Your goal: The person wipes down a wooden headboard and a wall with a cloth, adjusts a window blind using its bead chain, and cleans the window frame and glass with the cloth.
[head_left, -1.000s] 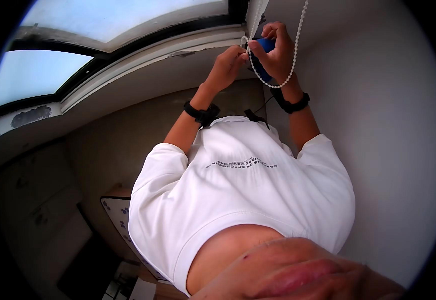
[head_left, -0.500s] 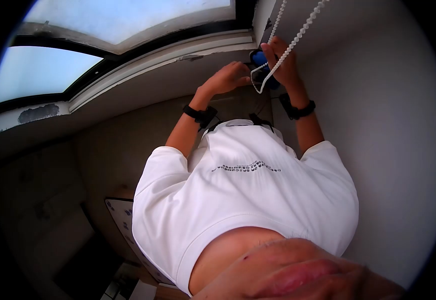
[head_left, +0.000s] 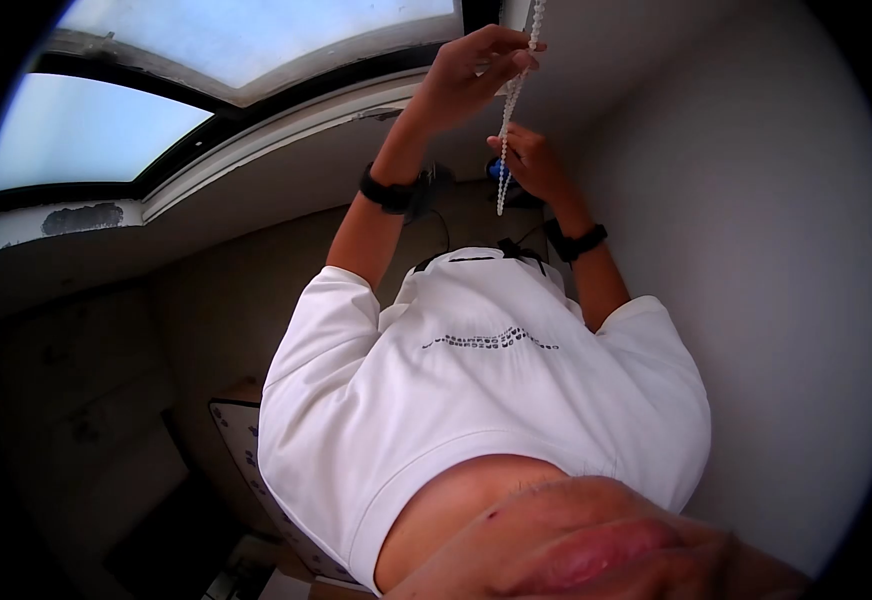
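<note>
While the white beaded plastic cord [head_left: 512, 100] is hanging vertically by the window frame's [head_left: 286, 125] right corner | left hand [head_left: 476, 65] is pinching it high, nearer its top | right hand [head_left: 528, 165] is curling beside its lower end, against a small blue object [head_left: 499, 173]; grip not discernible.

The bead chain [head_left: 509, 120] is white, a string of small pale beads. Behind it, the object [head_left: 497, 172] in the lower hand shows deep blue. Both wrist straps [head_left: 388, 192] are black. The T-shirt [head_left: 476, 410] is plain white with one thin line of dark, dotted print across it. The window frame [head_left: 286, 85] is black with a white sill under it, the panes are pale blue, and the wall [head_left: 756, 250] is off-white.
</note>
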{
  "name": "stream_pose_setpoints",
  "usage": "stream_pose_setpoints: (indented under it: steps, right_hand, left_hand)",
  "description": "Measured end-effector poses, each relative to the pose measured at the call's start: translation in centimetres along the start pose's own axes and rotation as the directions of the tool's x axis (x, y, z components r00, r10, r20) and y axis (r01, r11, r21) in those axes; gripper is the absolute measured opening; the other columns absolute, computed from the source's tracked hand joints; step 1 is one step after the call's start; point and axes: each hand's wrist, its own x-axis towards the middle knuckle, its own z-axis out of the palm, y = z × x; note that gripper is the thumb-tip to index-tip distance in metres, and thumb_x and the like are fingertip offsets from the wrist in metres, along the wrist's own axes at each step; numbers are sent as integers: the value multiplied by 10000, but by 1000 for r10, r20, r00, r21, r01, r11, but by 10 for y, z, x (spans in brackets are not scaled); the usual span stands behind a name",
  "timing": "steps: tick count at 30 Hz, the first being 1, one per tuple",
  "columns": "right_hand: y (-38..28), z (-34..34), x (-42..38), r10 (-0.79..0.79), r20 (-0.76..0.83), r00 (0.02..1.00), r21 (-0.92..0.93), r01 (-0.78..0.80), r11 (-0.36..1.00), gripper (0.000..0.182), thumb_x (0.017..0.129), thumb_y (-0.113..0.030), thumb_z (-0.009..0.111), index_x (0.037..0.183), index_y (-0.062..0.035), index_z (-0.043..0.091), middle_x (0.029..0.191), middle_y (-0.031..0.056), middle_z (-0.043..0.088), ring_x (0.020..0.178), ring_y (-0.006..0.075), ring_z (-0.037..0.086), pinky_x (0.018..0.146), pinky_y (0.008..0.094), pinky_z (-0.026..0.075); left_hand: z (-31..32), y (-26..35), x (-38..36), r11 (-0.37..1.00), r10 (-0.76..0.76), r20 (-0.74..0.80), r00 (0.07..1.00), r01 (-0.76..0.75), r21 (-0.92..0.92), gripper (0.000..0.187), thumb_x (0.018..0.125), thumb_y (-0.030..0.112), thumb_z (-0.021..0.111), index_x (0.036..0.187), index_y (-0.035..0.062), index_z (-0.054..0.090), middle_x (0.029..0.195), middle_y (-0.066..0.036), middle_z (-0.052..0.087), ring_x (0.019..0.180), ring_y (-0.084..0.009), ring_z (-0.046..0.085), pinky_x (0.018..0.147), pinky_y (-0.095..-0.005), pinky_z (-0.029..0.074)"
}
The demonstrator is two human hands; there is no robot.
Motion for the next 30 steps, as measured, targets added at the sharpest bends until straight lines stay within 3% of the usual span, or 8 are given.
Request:
stream_pose_setpoints:
  steps: [2, 3, 5, 11, 14, 16, 23, 30]
  right_hand:
    - [7, 1, -4, -38, -58, 998, 43, 40, 998, 278, 962, -226, 560, 831, 15, 607, 760, 129, 522, 657, 306, 535, 620, 401, 434]
    - [4, -1, -7, -48, -74, 996, 42, 51, 998, 278, 962, -226, 560, 831, 15, 607, 760, 129, 522, 657, 306, 535, 620, 401, 434]
    - [-1, -4, -11, 1, 5, 1000, -4, -1, 1000, 277, 967, -232, 558, 849, 12, 615, 745, 129, 514, 648, 298, 532, 615, 398, 432]
    - [-2, -2, -8, -5, 2, 1000, 145, 5, 989, 350, 976, -248, 550, 759, 26, 577, 710, 124, 488, 591, 278, 495, 583, 383, 405]
    - [-1, -3, -7, -46, -27, 999, 126, 49, 991, 351, 973, -243, 553, 748, 25, 577, 693, 127, 492, 590, 281, 496, 583, 390, 404]
    - [-11, -11, -4, 15, -31, 999, 159, -10, 987, 353, 968, -244, 553, 738, 24, 575, 677, 139, 503, 598, 299, 504, 586, 397, 404]
    - [-14, -34, 10, 19, -129, 991, 162, 3, 987, 369, 965, -264, 545, 752, 35, 584, 692, 163, 532, 624, 320, 539, 587, 403, 404]
    - [-16, -48, 29, -74, -211, 975, 134, 103, 986, 332, 955, -240, 556, 778, 38, 598, 691, 160, 544, 598, 312, 536, 575, 380, 404]
  left_hand:
    - [4, -2, -7, 985, -79, -107, 991, 61, -159, 157, 977, 107, 565, 1093, 4, 584, 992, -58, 676, 914, -89, 630, 787, -243, 515]
    - [6, -1, -10, 987, -67, -96, 993, 53, -149, 157, 977, 107, 565, 1093, 4, 584, 992, -58, 676, 914, -89, 630, 787, -243, 515]
    - [6, -9, -15, 973, -177, -225, 958, 136, -184, 171, 954, 185, 621, 993, 24, 578, 906, -35, 663, 813, -81, 613, 716, -235, 497]
    - [4, -32, -21, 829, -316, -256, 913, 134, -543, 195, 954, 241, 625, 931, 60, 554, 839, -3, 595, 748, -68, 555, 681, -236, 449]
    - [3, -31, -22, 941, -193, -225, 955, 116, -318, 167, 964, 207, 610, 926, 52, 563, 788, 15, 582, 699, -50, 524, 637, -215, 430]
    - [3, -39, -25, 940, -236, -179, 955, 177, -293, 159, 973, 210, 594, 934, 65, 543, 818, 18, 581, 741, -52, 522, 662, -222, 427]
    - [25, -55, -42, 924, -297, -171, 939, 238, -298, 152, 980, 208, 582, 953, 66, 539, 823, 29, 581, 746, -28, 502, 676, -200, 415]
    - [25, -74, -59, 935, -292, -189, 938, 238, -263, 166, 987, 228, 571, 972, 66, 538, 854, 19, 589, 752, -37, 517, 678, -211, 435]
